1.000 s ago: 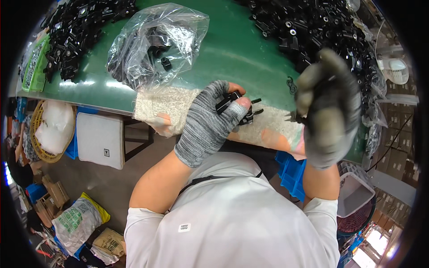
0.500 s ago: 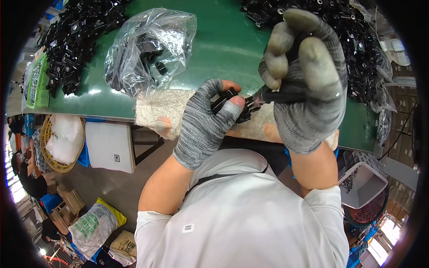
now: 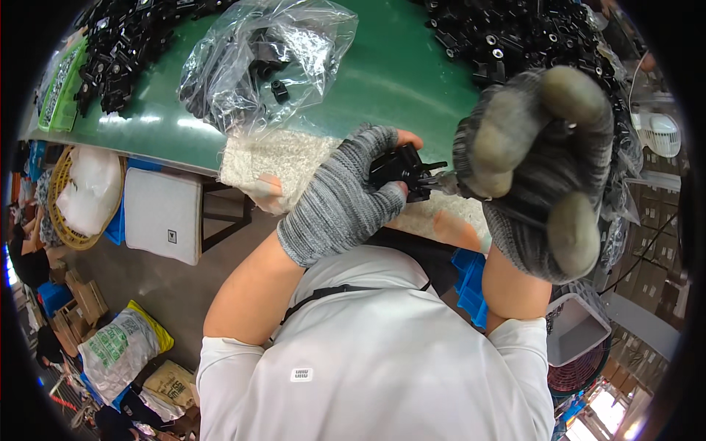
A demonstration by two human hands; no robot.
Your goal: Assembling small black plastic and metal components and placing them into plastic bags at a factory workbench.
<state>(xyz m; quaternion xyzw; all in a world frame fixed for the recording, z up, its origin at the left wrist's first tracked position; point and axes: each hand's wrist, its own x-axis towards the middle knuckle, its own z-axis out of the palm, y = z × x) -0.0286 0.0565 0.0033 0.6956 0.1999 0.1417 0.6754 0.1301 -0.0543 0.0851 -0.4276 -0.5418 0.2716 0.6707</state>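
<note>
Two gloved hands are seen above the near edge of a green worktop (image 3: pixel 412 81). Much of what the right hand (image 3: pixel 540 173) does is hidden: it is raised close to the camera, its fingers are curled shut, and only a thin metal tip is seen coming out of it toward the left, so the tool inside cannot be made out. The left hand (image 3: pixel 342 202), in a grey knit glove with bare fingertips, is closed around a small black plastic part (image 3: pixel 401 169), which is held just over the worktop's near edge; the metal tip is touching or nearly touching it, and which cannot be told. The part's shape is hard to read, half covered by the fingers.

A clear plastic bag (image 3: pixel 257 62) lies on the worktop beyond the left hand, with a few black pieces inside. A whitish mat (image 3: pixel 272 158) with a grainy surface is spread along the near edge, partly covered by both hands. Heaps of black parts are piled at the far left (image 3: pixel 125 40) and far right (image 3: pixel 515 37) of the worktop, the right heap being partly blocked by the raised hand. Below the worktop, a white box (image 3: pixel 162 213), a wicker basket (image 3: pixel 62 209) holding a white bag, and printed sacks (image 3: pixel 121 349) on the floor are seen.
</note>
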